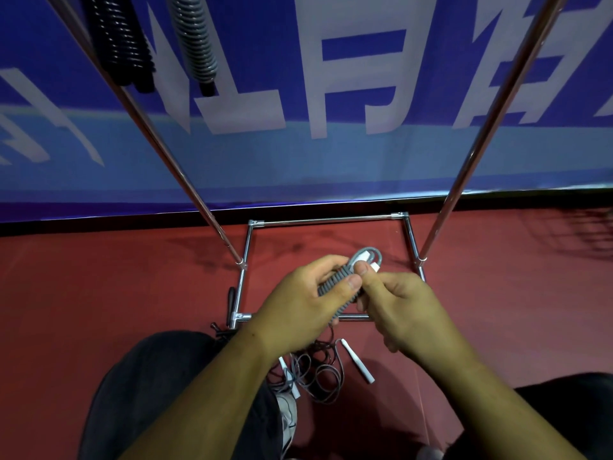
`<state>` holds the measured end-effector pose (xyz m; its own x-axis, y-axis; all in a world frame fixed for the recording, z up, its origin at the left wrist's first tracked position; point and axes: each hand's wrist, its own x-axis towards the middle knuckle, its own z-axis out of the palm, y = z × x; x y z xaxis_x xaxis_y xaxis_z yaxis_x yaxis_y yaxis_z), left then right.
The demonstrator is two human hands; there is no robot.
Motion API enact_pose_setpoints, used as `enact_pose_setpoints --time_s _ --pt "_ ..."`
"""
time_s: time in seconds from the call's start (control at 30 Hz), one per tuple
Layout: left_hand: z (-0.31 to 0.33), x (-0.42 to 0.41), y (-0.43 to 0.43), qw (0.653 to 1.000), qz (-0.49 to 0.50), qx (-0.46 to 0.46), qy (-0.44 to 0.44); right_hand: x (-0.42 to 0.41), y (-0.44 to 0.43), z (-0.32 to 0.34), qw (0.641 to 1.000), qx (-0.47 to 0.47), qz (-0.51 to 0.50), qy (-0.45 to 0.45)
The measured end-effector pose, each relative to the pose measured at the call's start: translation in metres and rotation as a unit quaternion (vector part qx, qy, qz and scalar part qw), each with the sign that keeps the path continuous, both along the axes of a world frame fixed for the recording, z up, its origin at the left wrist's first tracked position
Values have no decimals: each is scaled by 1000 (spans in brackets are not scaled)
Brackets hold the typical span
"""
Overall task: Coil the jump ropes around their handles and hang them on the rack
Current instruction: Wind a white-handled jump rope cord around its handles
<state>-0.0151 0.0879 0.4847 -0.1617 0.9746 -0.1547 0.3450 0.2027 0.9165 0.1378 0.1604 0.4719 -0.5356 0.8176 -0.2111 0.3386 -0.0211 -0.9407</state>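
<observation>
Head view: a blue banner (298, 94) with large white characters fills the upper half of the frame; below it lies the red floor (99, 277); the chrome rack (185, 180) stands on a rectangular base at centre, its two poles slanting toward the upper left and upper right; my dark trousers (149, 376) take the lower left, with more dark cloth at the lower right edge; my left hand (298, 300) is at centre, fingers curled round the wound grey jump rope (338, 283); my right hand (404, 307), just right of it, pinches the upper end of that bundle between thumb and fingers, where the white handle tips and a small loop of cord stick out; in the upper left a black coil (122, 41) and a grey coil (195, 38) hang side by side; a loose rope (315, 370) lies tangled on the floor below my hands; its white handle (358, 361) lies beside the tangle, right of it.
</observation>
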Motion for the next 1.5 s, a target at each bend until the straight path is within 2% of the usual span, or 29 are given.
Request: enact_pose_setpoints --time_s 0.1,0.17,0.37,0.5,0.73,0.93,1.13,1.33,1.5 --pt "-5 0 1 999 18 7 42 1 0 -2 1000 -20 0 -8" --pt "-6 -3 2 998 42 4 53 4 0 0 1000 -18 -3 19" --pt "-4 -5 5 992 85 -24 -89 8 1 14 984 -2 -41 171" --pt "-4 -5 6 991 97 -26 -93 8 -2 17 974 5 -23 224" --pt "-9 -6 5 999 45 -10 1 8 -5 7 981 118 29 151" --pt "-12 -4 2 995 -30 -9 97 10 -4 -4 976 204 12 74" --pt "-14 -1 -4 983 -86 -2 160 9 3 -9 969 241 -36 30" --pt "-9 1 -6 993 -79 9 88 4 5 -7 990 68 -70 99" --pt "-9 4 -4 999 -26 0 26 4 4 1 975 -111 -88 172"
